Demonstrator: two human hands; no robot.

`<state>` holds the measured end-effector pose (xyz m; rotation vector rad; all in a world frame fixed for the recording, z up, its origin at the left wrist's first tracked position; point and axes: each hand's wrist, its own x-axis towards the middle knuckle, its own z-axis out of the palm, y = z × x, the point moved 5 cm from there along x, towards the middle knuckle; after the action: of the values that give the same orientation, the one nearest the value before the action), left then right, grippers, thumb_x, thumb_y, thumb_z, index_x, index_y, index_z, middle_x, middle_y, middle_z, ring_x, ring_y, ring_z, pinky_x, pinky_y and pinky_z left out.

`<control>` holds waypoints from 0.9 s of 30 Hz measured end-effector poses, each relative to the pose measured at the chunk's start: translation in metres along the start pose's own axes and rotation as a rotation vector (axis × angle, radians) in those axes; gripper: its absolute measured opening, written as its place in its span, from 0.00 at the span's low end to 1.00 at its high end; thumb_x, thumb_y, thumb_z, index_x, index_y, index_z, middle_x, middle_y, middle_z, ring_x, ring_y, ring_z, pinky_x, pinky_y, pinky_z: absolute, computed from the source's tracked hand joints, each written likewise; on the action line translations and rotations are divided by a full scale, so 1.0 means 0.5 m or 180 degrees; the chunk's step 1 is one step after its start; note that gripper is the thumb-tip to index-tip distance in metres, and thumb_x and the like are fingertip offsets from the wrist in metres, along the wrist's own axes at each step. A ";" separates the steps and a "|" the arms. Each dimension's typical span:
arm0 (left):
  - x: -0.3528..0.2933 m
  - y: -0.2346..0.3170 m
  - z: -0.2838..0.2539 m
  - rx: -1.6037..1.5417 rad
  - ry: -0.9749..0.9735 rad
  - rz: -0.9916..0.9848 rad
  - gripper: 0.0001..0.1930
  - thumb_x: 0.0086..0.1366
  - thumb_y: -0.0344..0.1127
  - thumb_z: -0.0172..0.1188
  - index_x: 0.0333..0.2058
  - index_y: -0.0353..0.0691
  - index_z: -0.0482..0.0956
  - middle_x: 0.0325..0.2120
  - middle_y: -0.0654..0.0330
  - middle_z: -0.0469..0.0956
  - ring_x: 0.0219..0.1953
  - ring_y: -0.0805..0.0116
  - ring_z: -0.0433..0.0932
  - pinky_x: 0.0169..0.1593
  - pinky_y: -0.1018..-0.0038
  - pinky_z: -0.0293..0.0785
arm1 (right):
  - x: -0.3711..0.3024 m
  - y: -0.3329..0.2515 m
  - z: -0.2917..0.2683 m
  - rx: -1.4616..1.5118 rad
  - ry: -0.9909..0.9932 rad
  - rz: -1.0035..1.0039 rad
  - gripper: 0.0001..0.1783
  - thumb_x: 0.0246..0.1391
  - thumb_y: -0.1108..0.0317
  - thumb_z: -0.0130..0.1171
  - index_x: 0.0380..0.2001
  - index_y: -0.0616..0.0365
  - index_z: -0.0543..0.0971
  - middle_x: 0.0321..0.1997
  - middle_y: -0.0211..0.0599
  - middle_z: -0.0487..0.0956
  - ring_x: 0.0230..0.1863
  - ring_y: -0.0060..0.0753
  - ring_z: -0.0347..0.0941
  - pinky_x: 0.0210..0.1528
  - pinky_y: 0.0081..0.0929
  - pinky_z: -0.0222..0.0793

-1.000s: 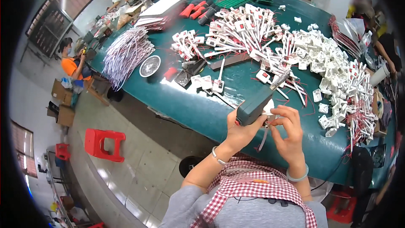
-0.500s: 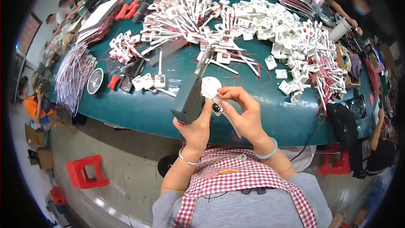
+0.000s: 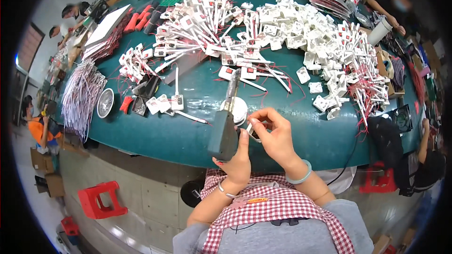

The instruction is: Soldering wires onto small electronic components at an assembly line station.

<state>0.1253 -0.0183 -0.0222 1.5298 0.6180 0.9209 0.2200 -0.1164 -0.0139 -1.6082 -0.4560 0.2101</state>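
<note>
The left hand is closed around the body of a dark green pistol-shaped tool at the centre of the frame, thumb laid along its side. The grip presumably serves to carry the weight and keep the metal nose pointed away from the body. The right hand, right of centre, has thumb and forefinger drawn together on a small white part. The part lies just beside the tool and is mostly hidden; a fingertip pinch would suit so slight a piece. A white disc shows next to the nose; whether it is fixed to the tool cannot be told.

Left of centre, several square white housings lie near the table edge, apparently within easy reach. At upper centre, white-stemmed pieces with red inserts are heaped loosely. White plastic shells fill the upper right, seemingly grouped by kind. At left, a bundle of pale tubes stands beside a metal bowl on the green table.
</note>
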 end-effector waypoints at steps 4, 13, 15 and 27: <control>0.042 -0.013 -0.009 -0.0641 0.0028 -0.0486 0.13 0.64 0.28 0.66 0.45 0.30 0.78 0.39 0.60 0.80 0.33 0.73 0.80 0.36 0.76 0.77 | 0.032 -0.003 -0.010 -0.0213 -0.0177 0.0089 0.06 0.60 0.72 0.60 0.36 0.65 0.78 0.33 0.34 0.80 0.33 0.22 0.77 0.34 0.23 0.74; 0.142 -0.053 -0.018 0.0128 -0.0298 0.0049 0.12 0.59 0.23 0.70 0.40 0.33 0.78 0.32 0.63 0.82 0.34 0.78 0.79 0.41 0.78 0.75 | 0.069 0.005 0.002 -0.0697 -0.1078 0.0187 0.05 0.57 0.75 0.62 0.35 0.63 0.77 0.32 0.33 0.79 0.33 0.25 0.75 0.35 0.25 0.72; 0.151 -0.057 -0.017 0.0076 -0.0347 -0.0031 0.12 0.58 0.23 0.69 0.40 0.33 0.78 0.32 0.63 0.82 0.34 0.78 0.79 0.41 0.78 0.75 | 0.072 -0.005 0.001 -0.0823 -0.0740 -0.0266 0.04 0.56 0.77 0.62 0.34 0.63 0.77 0.37 0.34 0.78 0.38 0.26 0.74 0.37 0.26 0.72; 0.173 -0.055 -0.013 0.0321 -0.0585 0.0049 0.11 0.57 0.21 0.68 0.39 0.33 0.78 0.29 0.63 0.80 0.30 0.78 0.76 0.37 0.78 0.73 | 0.078 0.017 0.015 -0.0429 -0.0115 -0.0021 0.03 0.55 0.76 0.65 0.32 0.62 0.80 0.38 0.31 0.77 0.32 0.20 0.70 0.34 0.21 0.67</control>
<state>0.1702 0.0603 -0.0310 1.6896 0.5272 0.7597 0.2536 -0.0939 -0.0176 -1.7368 -0.5122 0.2072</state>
